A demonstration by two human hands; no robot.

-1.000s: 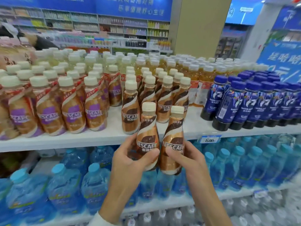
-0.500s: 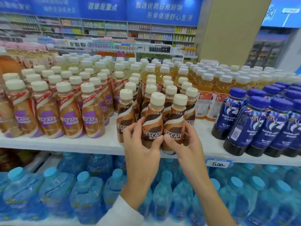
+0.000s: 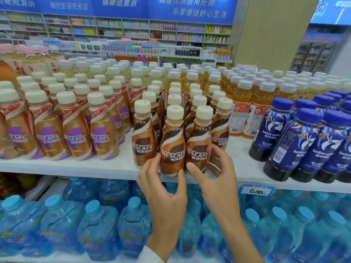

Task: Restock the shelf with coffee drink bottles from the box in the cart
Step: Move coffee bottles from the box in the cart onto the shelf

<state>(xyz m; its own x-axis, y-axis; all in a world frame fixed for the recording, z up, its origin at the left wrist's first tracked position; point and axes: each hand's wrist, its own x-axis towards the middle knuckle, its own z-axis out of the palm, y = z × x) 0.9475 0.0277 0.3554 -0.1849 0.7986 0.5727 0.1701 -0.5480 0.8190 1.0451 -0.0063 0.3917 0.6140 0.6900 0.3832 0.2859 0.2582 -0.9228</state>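
while the white shelf (image 3: 76,167) is carrying rows of drinks (image 3: 102,137), my left hand (image 3: 163,196) is curling round the left coffee bottle (image 3: 171,147), standing upright at the shelf's front edge, and my right hand (image 3: 218,181) is gripping the right coffee bottle (image 3: 198,143), touching it, also on the shelf edge.

The left hand (image 3: 165,198) is bare, and a plain white sleeve (image 3: 150,256) ends at its wrist, showing only as a small patch at the frame's lower edge. The right hand (image 3: 218,188) is bare too, its forearm uncovered.
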